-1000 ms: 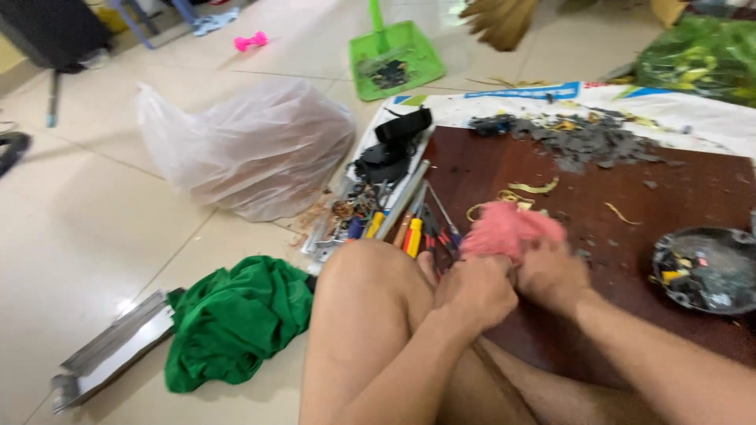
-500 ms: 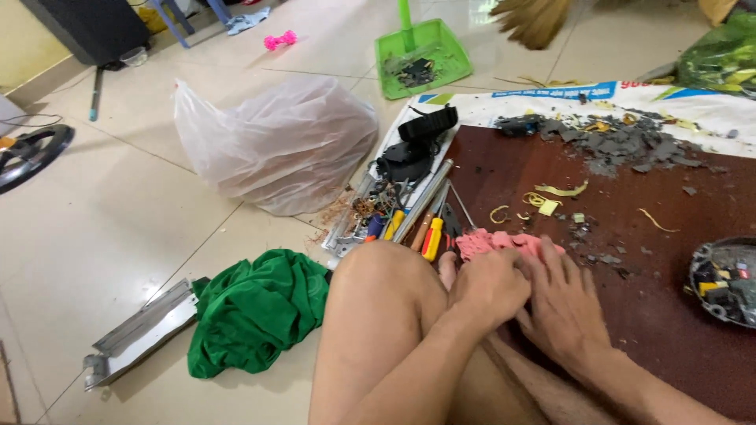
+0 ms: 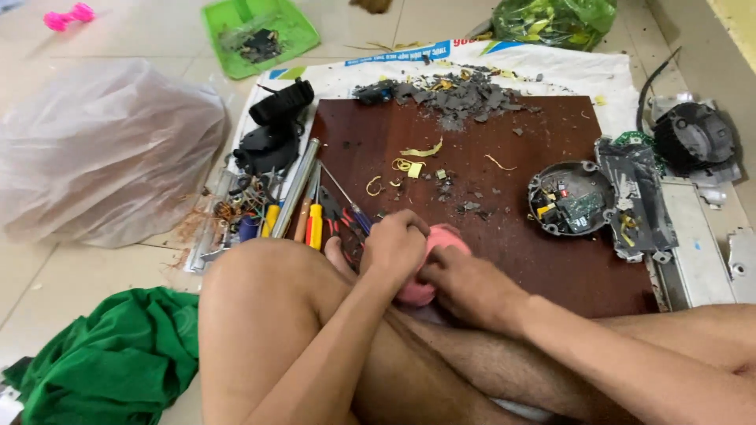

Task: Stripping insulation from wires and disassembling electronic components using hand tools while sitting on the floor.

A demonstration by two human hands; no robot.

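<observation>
Pink cloth point(image 3: 438, 260), one piece, is gripped by both left hand point(image 3: 396, 246) and right hand point(image 3: 465, 281) at the near edge of one dark wooden board point(image 3: 551, 260) on a tiled floor point(image 3: 71, 267).

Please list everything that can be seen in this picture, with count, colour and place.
pink cloth: one, pink, between both hands
wooden board: one, dark brown, on the floor
debris pile: one, grey, board's far edge
round circuit housing: one, grey, board's right side
hand tools: several, yellow and red handles, left of board
plastic bag: one, clear, far left
green cloth: one, bottom left
dustpan: one, green, top
left hand: on the cloth
right hand: on the cloth
</observation>
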